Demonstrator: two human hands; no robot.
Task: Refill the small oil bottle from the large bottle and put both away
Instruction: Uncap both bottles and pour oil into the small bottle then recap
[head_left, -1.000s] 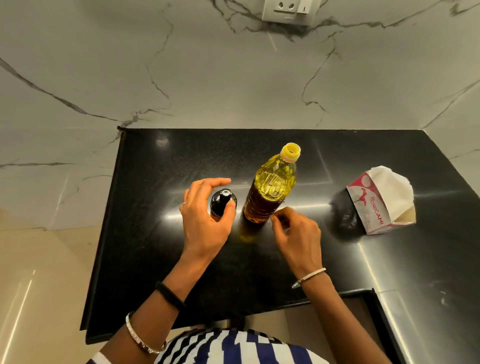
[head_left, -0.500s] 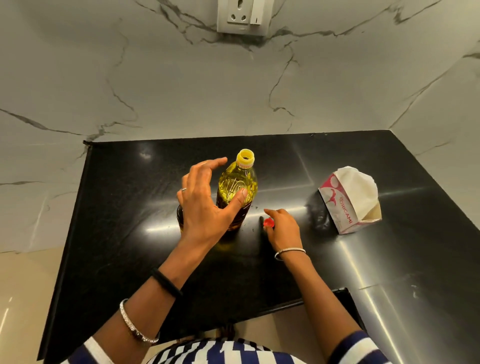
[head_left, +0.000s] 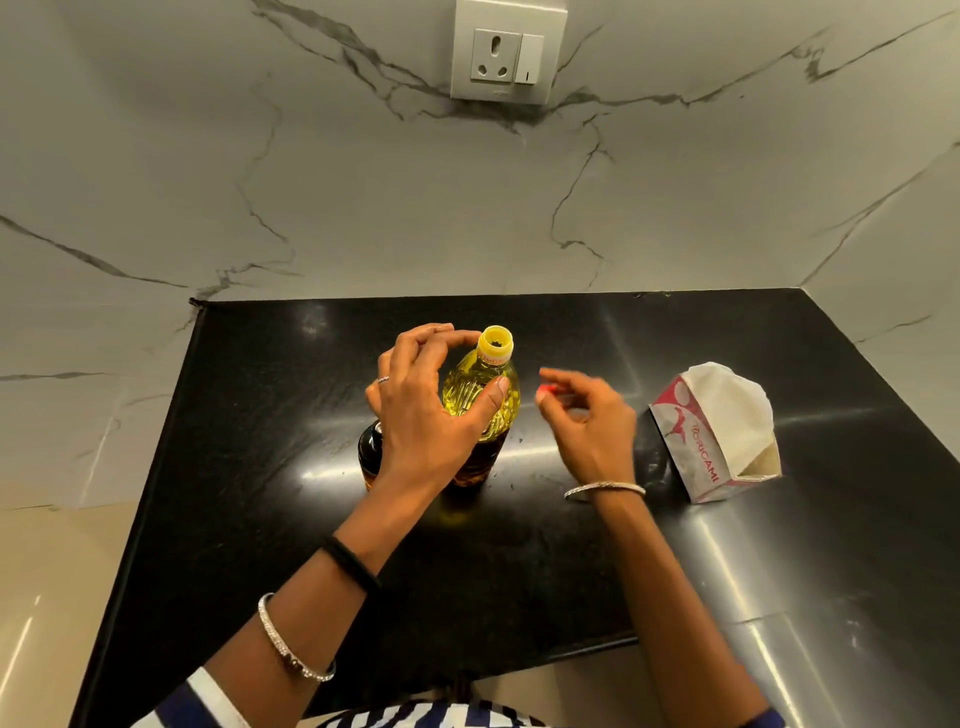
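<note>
The large bottle stands upright and uncapped in the middle of the black bench, with the left hand curled round its upper part, thumb pressed on its side. The small bottle stands just left of it, partly hidden by that hand. The right hand, blurred, pinches a small red cap beside the large bottle's shoulder, and a paper carton sits further right.

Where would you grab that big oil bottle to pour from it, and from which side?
Probably around the ribbed body just below the shoulder of the big bottle, from the near right side. It stands upright with an open mouth, the neck is too slim for control, and the small bottle crowds its left.
</note>
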